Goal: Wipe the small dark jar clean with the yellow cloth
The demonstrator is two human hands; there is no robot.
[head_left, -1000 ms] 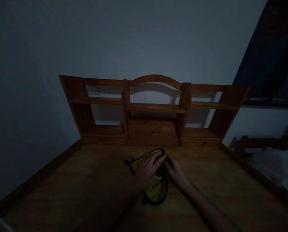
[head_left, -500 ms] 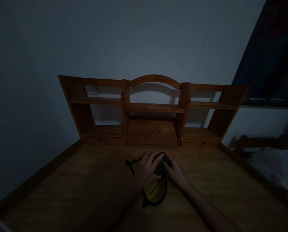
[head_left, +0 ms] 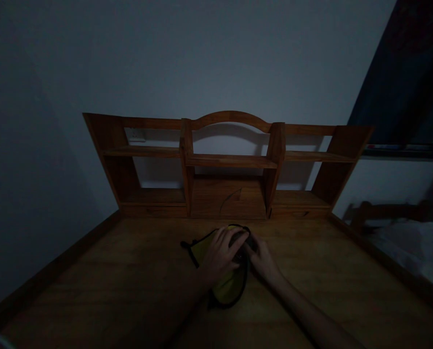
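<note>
An opened case with a yellow lining and black edging [head_left: 229,291] lies on the wooden desk, below and to the left of my hands. Over it, a small dark rounded object [head_left: 240,253] sits between my two hands; its kind is too dim to make out. My left hand [head_left: 218,254] curves over the object's left side and top, thumb toward me. Against its right side, my right hand [head_left: 264,261] grips with bent fingers, partly hidden behind it. The hands cover the middle of the case.
Behind the case stands a wooden desk hutch [head_left: 231,161] with shelves, against a pale wall [head_left: 216,58]. Raised wooden edges [head_left: 383,269] run along the desk's sides. A wall socket [head_left: 136,134] shows through the left shelf. White cloth [head_left: 412,247] lies beyond the right edge.
The yellow-lined case has shifted slightly left, and more of its far edge shows beyond my fingers. Both hands keep their hold on the dark object, nearly in place.
</note>
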